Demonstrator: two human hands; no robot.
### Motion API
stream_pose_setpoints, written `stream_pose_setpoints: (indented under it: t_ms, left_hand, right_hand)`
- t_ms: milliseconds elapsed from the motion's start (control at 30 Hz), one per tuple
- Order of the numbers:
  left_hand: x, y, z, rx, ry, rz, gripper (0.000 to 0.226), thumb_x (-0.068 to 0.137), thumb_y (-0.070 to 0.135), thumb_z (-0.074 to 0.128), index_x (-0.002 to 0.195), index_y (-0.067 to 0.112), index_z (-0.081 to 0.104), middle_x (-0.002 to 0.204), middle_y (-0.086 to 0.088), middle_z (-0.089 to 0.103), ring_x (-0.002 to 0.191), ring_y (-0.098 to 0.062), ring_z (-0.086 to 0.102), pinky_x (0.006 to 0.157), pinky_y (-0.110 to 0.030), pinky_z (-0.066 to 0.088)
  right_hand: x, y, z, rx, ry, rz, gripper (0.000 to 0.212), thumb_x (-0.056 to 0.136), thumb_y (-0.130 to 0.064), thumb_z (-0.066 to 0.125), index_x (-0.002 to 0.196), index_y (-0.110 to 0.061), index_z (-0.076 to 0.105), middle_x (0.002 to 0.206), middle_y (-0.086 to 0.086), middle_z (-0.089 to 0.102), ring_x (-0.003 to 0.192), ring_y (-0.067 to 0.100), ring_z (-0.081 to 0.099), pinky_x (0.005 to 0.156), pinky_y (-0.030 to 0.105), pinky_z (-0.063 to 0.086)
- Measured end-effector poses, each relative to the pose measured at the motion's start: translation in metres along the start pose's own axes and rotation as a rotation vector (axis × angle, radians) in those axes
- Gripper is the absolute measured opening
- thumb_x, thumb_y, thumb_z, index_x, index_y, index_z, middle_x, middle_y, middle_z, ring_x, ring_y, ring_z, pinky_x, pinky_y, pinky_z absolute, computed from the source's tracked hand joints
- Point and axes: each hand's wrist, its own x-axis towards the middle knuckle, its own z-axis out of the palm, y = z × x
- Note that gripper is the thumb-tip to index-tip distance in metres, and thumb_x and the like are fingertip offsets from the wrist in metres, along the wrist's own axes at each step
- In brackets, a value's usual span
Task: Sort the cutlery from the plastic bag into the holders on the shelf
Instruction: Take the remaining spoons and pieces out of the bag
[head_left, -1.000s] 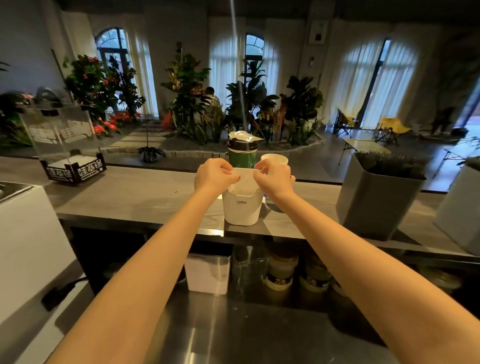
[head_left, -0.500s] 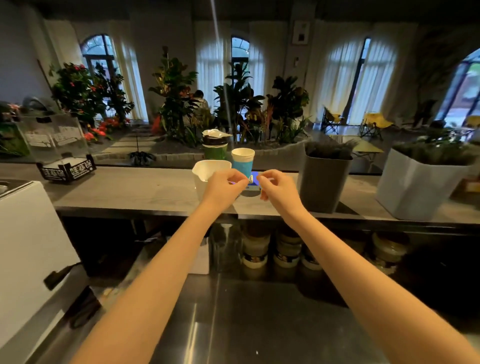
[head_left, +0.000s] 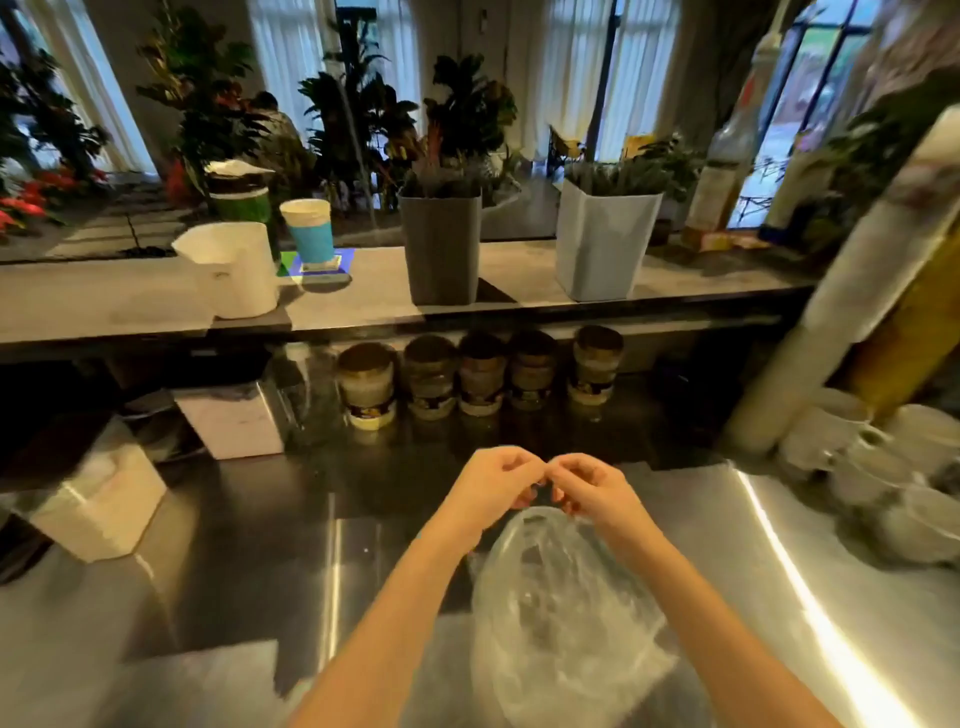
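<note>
A clear plastic bag (head_left: 561, 613) lies on the steel counter (head_left: 249, 561) in front of me, its contents blurred. My left hand (head_left: 491, 491) and my right hand (head_left: 595, 488) meet at the bag's top end, fingers curled and pinching the plastic there. On the grey shelf (head_left: 104, 301) above stand a white holder (head_left: 234, 275) at the left, a dark grey holder (head_left: 441, 249) in the middle and a light grey holder (head_left: 602, 239) to the right. The two grey ones hold dark, spiky contents.
A blue paper cup (head_left: 307, 228) and a green lidded cup (head_left: 240, 195) stand behind the white holder. Several jars (head_left: 470, 379) line up under the shelf. Stacked white cups (head_left: 878, 467) and a tall sleeve of cups (head_left: 852, 291) fill the right side. A white box (head_left: 98, 499) sits at left.
Both hands left the white holder on the shelf and came down to the counter, where they now pinch the bag's top. The view swung down and to the right.
</note>
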Motion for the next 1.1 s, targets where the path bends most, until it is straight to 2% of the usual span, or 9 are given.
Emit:
stream_pose_setpoints:
  t_ms: [167, 267, 367, 500, 567, 767, 867, 1000, 1100]
  left_hand:
    - [-0.012, -0.052, 0.056, 0.034, -0.036, -0.208, 0.021, 0.091, 0.003, 0.049, 0.074, 0.011, 0.059, 0.068, -0.003, 0.056, 0.059, -0.008, 0.053, 0.057, -0.017, 0.048]
    - [-0.014, -0.072, 0.074, 0.218, -0.138, -0.35, 0.021, 0.09, 0.003, 0.046, 0.077, 0.006, 0.062, 0.071, -0.009, 0.057, 0.06, -0.011, 0.051, 0.061, -0.023, 0.044]
    - [-0.017, -0.093, 0.089, 0.461, -0.211, -0.359, 0.028, 0.091, 0.005, 0.045, 0.111, 0.003, 0.065, 0.108, -0.016, 0.066, 0.092, -0.023, 0.061, 0.076, -0.029, 0.045]
    - [-0.03, -0.112, 0.096, 0.652, -0.279, -0.331, 0.039, 0.095, 0.021, 0.052, 0.132, 0.008, 0.052, 0.135, -0.01, 0.053, 0.123, -0.024, 0.05, 0.095, -0.022, 0.036]
    - [-0.035, -0.126, 0.098, 0.713, -0.289, -0.374, 0.046, 0.094, 0.027, 0.054, 0.135, 0.009, 0.048, 0.137, -0.009, 0.049, 0.128, -0.025, 0.044, 0.101, -0.024, 0.032]
    - [-0.029, -0.143, 0.111, 0.769, -0.332, -0.442, 0.04, 0.087, 0.033, 0.059, 0.124, 0.016, 0.058, 0.123, -0.005, 0.06, 0.117, -0.018, 0.053, 0.088, -0.021, 0.038]
    - [-0.012, -0.139, 0.119, 0.775, -0.432, -0.456, 0.043, 0.091, 0.029, 0.055, 0.132, 0.016, 0.051, 0.133, -0.004, 0.051, 0.127, -0.02, 0.044, 0.1, -0.027, 0.035]
    - [-0.003, -0.142, 0.124, 0.807, -0.571, -0.522, 0.029, 0.086, 0.019, 0.057, 0.114, 0.019, 0.056, 0.114, -0.009, 0.053, 0.113, -0.024, 0.052, 0.091, -0.032, 0.042]
    - [-0.006, -0.153, 0.123, 0.838, -0.591, -0.536, 0.044, 0.087, 0.023, 0.055, 0.131, 0.017, 0.05, 0.134, -0.01, 0.05, 0.122, -0.026, 0.047, 0.098, -0.031, 0.04]
  right_hand:
    - [-0.03, 0.061, -0.034, -0.074, -0.083, 0.129, 0.008, 0.092, -0.013, 0.059, 0.089, -0.009, 0.066, 0.063, -0.003, 0.061, 0.058, 0.008, 0.055, 0.056, 0.019, 0.045]
    - [-0.034, 0.088, -0.035, -0.308, -0.26, 0.138, 0.014, 0.094, -0.012, 0.054, 0.1, -0.014, 0.066, 0.082, -0.006, 0.065, 0.074, 0.005, 0.059, 0.07, 0.017, 0.048]
    - [-0.034, 0.114, -0.032, -0.58, -0.475, 0.136, 0.031, 0.094, -0.02, 0.05, 0.122, -0.027, 0.062, 0.121, -0.008, 0.062, 0.114, 0.008, 0.054, 0.101, 0.026, 0.041]
    - [-0.03, 0.145, -0.038, -1.002, -0.661, 0.171, 0.043, 0.099, -0.041, 0.034, 0.143, -0.037, 0.037, 0.155, -0.007, 0.026, 0.146, 0.021, 0.01, 0.118, 0.048, 0.006]
    - [-0.031, 0.155, -0.047, -1.148, -0.685, 0.233, 0.049, 0.1, -0.045, 0.028, 0.147, -0.033, 0.029, 0.158, -0.002, 0.018, 0.146, 0.025, 0.007, 0.116, 0.049, 0.002]
    - [-0.044, 0.165, -0.053, -0.977, -0.624, 0.35, 0.057, 0.088, -0.042, 0.058, 0.139, -0.023, 0.042, 0.137, 0.003, 0.051, 0.126, 0.018, 0.046, 0.102, 0.024, 0.037]
    - [-0.044, 0.176, -0.053, -0.935, -0.585, 0.394, 0.073, 0.076, -0.04, 0.07, 0.141, -0.029, 0.039, 0.134, -0.004, 0.05, 0.123, 0.012, 0.045, 0.099, 0.016, 0.036]
    - [-0.04, 0.176, -0.063, -0.896, -0.649, 0.474, 0.081, 0.078, -0.037, 0.073, 0.145, -0.021, 0.03, 0.138, 0.002, 0.046, 0.126, 0.016, 0.044, 0.1, 0.019, 0.037]
    - [-0.037, 0.177, -0.065, -0.883, -0.652, 0.505, 0.076, 0.079, -0.042, 0.071, 0.142, -0.016, 0.037, 0.137, 0.002, 0.049, 0.124, 0.017, 0.047, 0.098, 0.02, 0.038]
